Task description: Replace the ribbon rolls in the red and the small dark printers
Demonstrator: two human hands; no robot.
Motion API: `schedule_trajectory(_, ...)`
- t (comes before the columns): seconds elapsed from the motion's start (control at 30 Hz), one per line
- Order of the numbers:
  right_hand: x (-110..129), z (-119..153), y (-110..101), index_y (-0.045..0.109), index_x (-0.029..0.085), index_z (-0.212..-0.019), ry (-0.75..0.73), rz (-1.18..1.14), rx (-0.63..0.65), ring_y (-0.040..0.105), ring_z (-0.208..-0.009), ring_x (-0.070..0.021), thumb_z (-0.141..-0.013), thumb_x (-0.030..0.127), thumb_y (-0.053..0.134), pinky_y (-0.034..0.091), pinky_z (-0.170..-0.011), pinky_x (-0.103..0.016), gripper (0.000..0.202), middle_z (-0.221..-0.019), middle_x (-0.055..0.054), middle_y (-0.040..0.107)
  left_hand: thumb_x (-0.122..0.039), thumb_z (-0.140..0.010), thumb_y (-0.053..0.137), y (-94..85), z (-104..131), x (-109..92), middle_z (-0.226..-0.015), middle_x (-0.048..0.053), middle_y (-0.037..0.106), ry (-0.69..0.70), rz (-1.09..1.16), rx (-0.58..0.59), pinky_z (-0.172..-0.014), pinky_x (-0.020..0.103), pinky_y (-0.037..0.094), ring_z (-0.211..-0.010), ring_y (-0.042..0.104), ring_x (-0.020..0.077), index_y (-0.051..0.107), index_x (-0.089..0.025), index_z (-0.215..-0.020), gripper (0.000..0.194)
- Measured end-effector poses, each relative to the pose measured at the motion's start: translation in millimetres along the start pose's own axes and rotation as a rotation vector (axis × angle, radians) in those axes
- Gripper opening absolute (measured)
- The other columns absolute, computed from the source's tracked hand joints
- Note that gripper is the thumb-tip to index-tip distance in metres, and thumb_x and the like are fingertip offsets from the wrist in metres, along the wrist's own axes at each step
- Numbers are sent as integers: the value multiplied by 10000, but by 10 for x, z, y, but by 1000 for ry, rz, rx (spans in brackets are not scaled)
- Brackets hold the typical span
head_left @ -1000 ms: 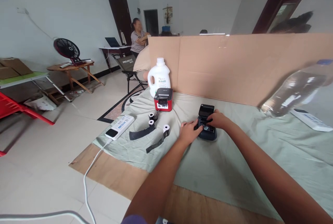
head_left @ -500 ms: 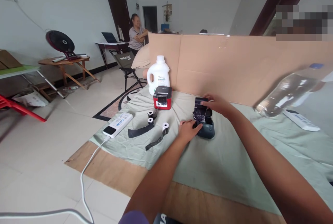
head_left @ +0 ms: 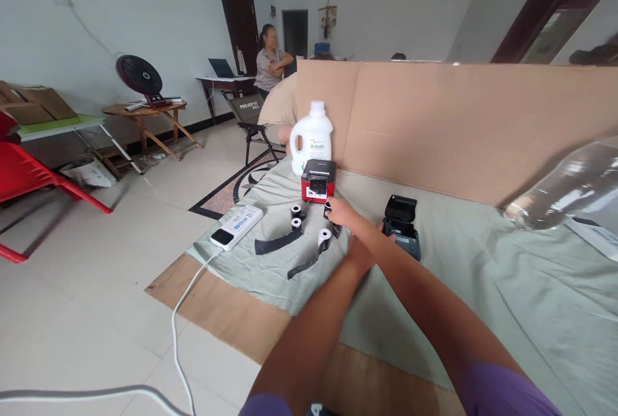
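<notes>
My right hand [head_left: 340, 213] is closed on a black roll [head_left: 328, 208], just in front of the red and black printer [head_left: 318, 181]. A strip of the roll hangs below that hand. My left hand [head_left: 369, 245] lies beside the dark printer [head_left: 403, 226], whose lid stands open; the right forearm crosses over it and hides most of its fingers. Left of the hands, black rolls [head_left: 296, 212] with white cores lie on the green cloth [head_left: 270, 281], one of them [head_left: 324, 234] nearest the front, with strips unrolled.
Behind the red printer stands a white jug [head_left: 313, 139]. A cardboard panel [head_left: 434, 126] runs along the back. At left lies a white power strip [head_left: 236, 226] with its cable. A clear bottle [head_left: 564, 184] leans at right. A person [head_left: 273, 62] stands in the background.
My right hand has moved left from the dark printer with the black roll, crossing over my left arm. The dark printer's open compartment no longer shows the roll. The view has shifted left.
</notes>
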State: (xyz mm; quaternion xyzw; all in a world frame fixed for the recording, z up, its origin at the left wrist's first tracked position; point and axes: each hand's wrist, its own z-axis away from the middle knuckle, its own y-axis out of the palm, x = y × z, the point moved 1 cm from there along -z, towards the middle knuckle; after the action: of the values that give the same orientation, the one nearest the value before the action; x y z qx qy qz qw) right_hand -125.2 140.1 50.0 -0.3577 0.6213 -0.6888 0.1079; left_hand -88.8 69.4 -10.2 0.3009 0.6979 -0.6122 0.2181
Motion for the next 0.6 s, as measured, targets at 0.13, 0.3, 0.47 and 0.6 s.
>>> schedule_trajectory(0.13,78,46,-95,633,142,-1088,85,85,27,640,-976,-291,-889,249,622,470,-776,-336,226,-1080,-172,673,-560,-953,476,-2,5,-2,-1526,84,460,-5,35,6,-1237,468,213,-1401,414,340,426,-200,-1506,662)
schedule_trajectory(0.3,496,186,-306,644,222,-1198,-131,123,-63,621,-1017,-265,-937,250,536,459,-819,-322,283,-1165,-118,645,-584,-927,516,24,-22,24,-1528,61,461,-25,100,-3,-1227,464,254,-1390,427,340,439,-229,-1497,676)
schedule_trajectory(0.47,748,78,-193,682,274,-1211,-239,131,-19,622,-1029,-247,-921,170,514,456,-789,-291,351,-1216,-90,631,-614,-939,451,48,-23,35,-1514,137,465,-59,143,22,-1205,502,259,-1400,410,362,457,-203,-1488,686)
schedule_trajectory(0.6,691,-164,-22,677,285,-1218,-330,134,61,614,-1063,-231,-876,99,547,451,-808,-270,410,-1278,-62,623,-631,-934,441,-35,9,-22,-1519,145,456,-65,154,26,-1202,512,257,-1405,400,371,456,-185,-1487,710)
